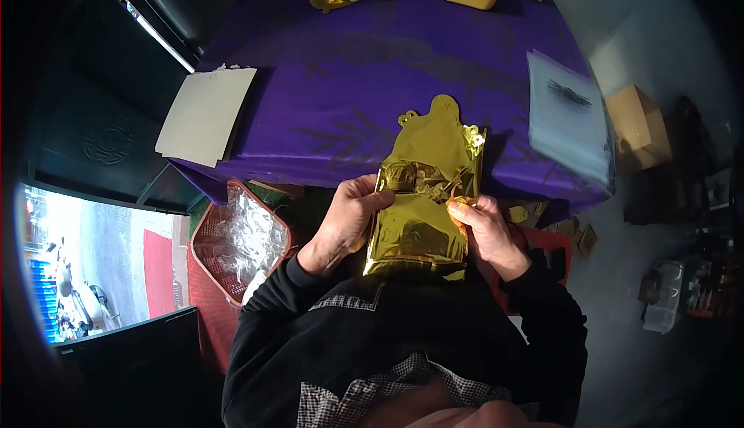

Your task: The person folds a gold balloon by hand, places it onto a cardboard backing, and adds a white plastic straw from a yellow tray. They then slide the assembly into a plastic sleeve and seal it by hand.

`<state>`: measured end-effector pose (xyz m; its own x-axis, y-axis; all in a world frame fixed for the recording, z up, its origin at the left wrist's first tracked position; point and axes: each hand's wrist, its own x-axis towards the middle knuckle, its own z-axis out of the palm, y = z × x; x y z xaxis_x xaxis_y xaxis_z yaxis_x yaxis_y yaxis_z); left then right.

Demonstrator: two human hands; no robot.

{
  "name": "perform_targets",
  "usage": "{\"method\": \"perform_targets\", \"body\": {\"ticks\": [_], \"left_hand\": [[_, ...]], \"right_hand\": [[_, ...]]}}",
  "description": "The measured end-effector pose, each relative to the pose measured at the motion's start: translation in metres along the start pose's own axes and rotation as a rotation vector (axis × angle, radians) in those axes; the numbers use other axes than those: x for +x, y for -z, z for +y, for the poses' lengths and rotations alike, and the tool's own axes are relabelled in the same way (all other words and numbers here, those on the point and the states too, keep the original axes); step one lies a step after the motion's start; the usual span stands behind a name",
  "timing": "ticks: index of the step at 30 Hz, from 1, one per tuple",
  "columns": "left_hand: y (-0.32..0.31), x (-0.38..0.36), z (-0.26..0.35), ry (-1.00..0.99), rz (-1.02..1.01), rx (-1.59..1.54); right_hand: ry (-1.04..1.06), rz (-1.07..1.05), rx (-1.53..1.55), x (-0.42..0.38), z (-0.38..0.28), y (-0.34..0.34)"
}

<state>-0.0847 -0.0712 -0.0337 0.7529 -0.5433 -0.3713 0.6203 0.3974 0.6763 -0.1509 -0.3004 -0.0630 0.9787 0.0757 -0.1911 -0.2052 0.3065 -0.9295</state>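
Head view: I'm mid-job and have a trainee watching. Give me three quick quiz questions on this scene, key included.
1. True or false: only the left hand touches the gold foil item.

2. Multiple choice: what lies at the left side of the purple tablecloth, as seen in the picture?
A) a pair of scissors
B) a stack of cream sheets
C) a blue cup

3. Short answer: which is farther from the person, the yellow tub or the cream sheets?

Key
1. False; the right hand holds it too, at the opposite edge.
2. B
3. The yellow tub, near the far end.
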Motion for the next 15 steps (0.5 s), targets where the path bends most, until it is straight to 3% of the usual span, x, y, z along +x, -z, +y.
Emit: {"method": "perform_targets", "body": {"ticks": [15], "left_hand": [[0.017, 0.011, -0.007, -0.091, -0.074, 0.102]], "right_hand": [[-0.017, 0.029, -0.028, 0.006, 0.003, 0.015]]}}
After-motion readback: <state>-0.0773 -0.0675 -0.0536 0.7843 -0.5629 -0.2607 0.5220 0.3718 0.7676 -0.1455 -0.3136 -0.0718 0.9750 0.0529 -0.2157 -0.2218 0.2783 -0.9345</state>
